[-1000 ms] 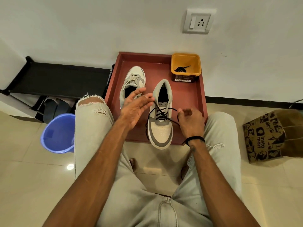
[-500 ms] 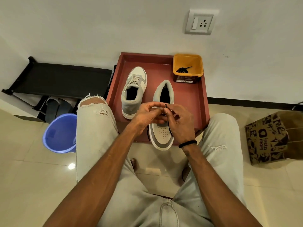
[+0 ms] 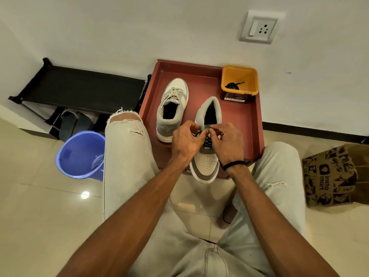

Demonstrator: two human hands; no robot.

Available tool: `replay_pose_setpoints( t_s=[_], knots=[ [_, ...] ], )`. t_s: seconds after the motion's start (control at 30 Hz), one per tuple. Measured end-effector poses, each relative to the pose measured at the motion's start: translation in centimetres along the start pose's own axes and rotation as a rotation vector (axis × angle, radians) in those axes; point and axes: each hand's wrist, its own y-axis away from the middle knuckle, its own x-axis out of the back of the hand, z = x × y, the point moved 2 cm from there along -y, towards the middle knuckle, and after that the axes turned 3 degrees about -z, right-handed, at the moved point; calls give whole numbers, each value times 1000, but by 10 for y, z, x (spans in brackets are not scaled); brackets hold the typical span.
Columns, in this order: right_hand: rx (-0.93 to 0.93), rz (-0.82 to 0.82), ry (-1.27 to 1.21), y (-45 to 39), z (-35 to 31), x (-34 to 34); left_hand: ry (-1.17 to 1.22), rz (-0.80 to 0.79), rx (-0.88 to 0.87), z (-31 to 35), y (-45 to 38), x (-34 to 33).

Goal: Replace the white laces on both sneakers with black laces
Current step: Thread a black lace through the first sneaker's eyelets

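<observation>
Both forearms are stretched forward over the knees, and the left hand and right hand are brought together above the tongue of the near sneaker, fingers curled, each pinching a strand of the black lace. "insta mart" is printed on the paper bag on the floor; the tongue label cannot be read. The near sneaker is grey and white, black-laced, its toe hanging over the tray's near edge. The other sneaker, white-laced, is set toward the tray's left edge. A spare black lace is seen in the yellow tub at the far right corner
</observation>
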Motion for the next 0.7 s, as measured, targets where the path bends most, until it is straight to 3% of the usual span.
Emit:
replay_pose_setpoints(
  t_s=[0.3,0.7],
  knots=[
    [13,-113,71,-13,-4,-7,21,13,47,3,-1,8],
    [-161,-48,-463,-13,-2,-25,47,-28,50,5,-1,15]
  ],
)
